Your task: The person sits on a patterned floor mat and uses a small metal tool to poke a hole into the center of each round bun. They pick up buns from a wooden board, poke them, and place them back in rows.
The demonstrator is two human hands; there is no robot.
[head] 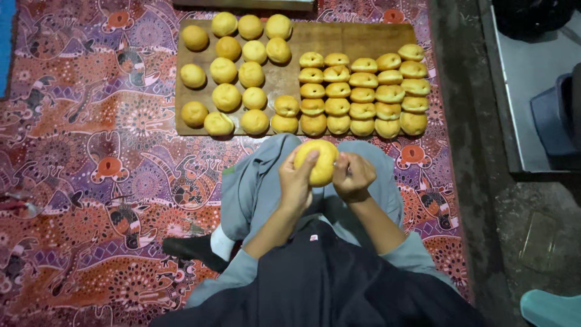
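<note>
Both hands, left hand (296, 181) and right hand (353, 177), clamp one bun (318, 162) just short of the board (357, 37) edge.

A patterned mat (91, 181) carries a wooden board (357, 37) lined with yellow buns (362, 95).

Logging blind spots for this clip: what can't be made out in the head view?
- Right hand: whether it grips a tool; curled fingers hide it.
- Bun: near side, covered by left hand.
- Wooden board: far edge cut by the frame top.
- Dark tub: cropped at right.
</note>
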